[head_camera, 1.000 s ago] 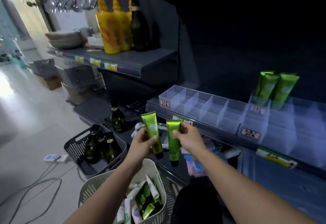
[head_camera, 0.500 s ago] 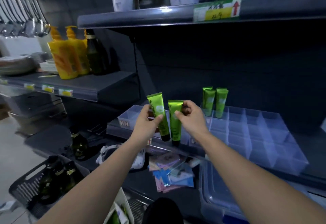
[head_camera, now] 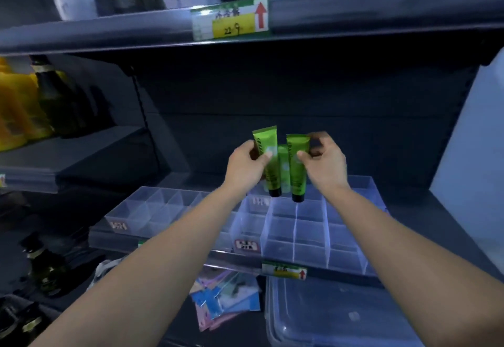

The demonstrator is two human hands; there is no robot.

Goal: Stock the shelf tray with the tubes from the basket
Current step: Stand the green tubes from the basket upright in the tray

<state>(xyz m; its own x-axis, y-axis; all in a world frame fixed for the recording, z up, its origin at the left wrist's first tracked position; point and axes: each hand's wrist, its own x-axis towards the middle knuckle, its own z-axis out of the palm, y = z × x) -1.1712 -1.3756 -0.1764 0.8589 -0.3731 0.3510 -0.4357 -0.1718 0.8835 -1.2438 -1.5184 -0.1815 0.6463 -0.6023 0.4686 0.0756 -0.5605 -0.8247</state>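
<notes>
Green tubes (head_camera: 268, 155) (head_camera: 297, 172) in left hand (head_camera: 246, 168) and right hand (head_camera: 326, 162), perhaps over tray (head_camera: 311, 240).

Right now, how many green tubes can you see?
3. Left tube in the left hand; right tube in the right hand; middle tube behind them, at the tray's back. More may hide behind the hands.
</notes>
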